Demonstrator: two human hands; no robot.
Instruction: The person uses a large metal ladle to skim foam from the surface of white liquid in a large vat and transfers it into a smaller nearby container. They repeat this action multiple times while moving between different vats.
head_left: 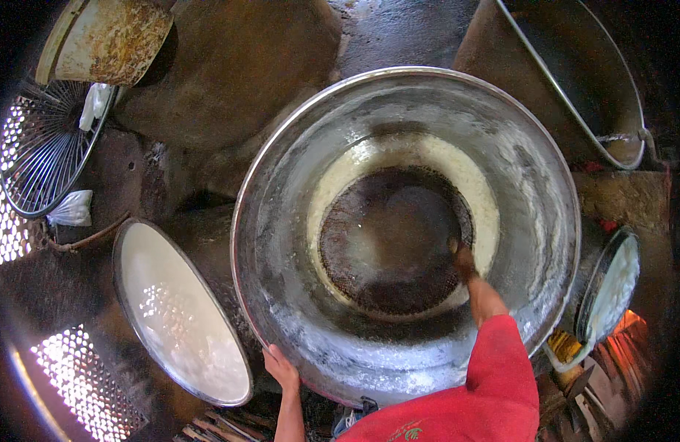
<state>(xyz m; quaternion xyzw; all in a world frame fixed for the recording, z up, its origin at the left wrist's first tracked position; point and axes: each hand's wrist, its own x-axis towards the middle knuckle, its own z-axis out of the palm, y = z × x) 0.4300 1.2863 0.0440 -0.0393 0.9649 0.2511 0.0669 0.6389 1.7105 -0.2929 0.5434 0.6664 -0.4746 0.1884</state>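
In front of me stands a wide, deep metal pot (535, 214) with a bright rim. Inside it a dark, round, woven-looking basket (369, 280) sits in a pale, curd-like mass (483, 199), which shows as a ring around it. My right hand (465, 265) reaches down into the pot and grips the basket at its right edge; shadow hides part of the fingers. At the pot's lower left, my left hand (281, 368) holds the outer rim, its fingertips partly hidden.
An oval-looking vessel of white liquid (185, 317) stands at left, a smaller white-filled one (612, 287) at right. Firewood glows orange (627, 339) below that. A stained bucket (107, 40) and a wire fan guard (52, 147) are upper left, a large metal vessel (583, 74) upper right.
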